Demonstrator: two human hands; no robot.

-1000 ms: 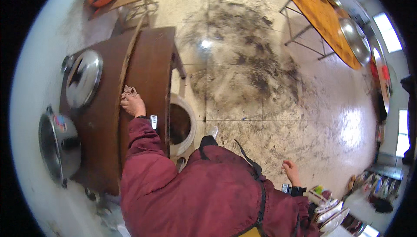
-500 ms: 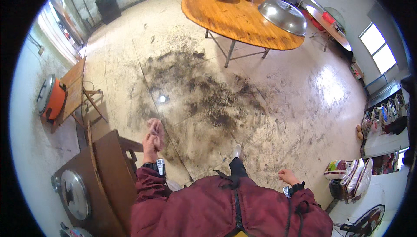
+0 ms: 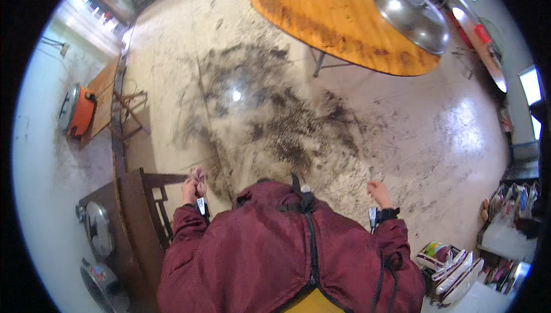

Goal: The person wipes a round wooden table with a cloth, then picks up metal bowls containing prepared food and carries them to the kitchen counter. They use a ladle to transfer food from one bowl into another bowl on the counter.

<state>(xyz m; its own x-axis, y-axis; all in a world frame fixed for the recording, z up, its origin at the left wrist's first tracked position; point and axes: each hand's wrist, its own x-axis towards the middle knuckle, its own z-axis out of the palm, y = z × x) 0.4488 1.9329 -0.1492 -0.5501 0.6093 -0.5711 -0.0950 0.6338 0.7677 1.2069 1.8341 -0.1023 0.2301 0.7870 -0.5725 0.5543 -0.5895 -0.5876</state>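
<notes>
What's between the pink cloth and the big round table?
Pale floor with dark marks lies between the cloth and round table, in the head view.

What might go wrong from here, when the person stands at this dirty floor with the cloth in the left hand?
The floor has dark smears; if they are wet, which I cannot tell, stepping there might cause a slip.
The left hand, holding the cloth, looks close to the brown table and might knock it.
The lid appears near the edge of the round table; a bump might shift it.
</notes>
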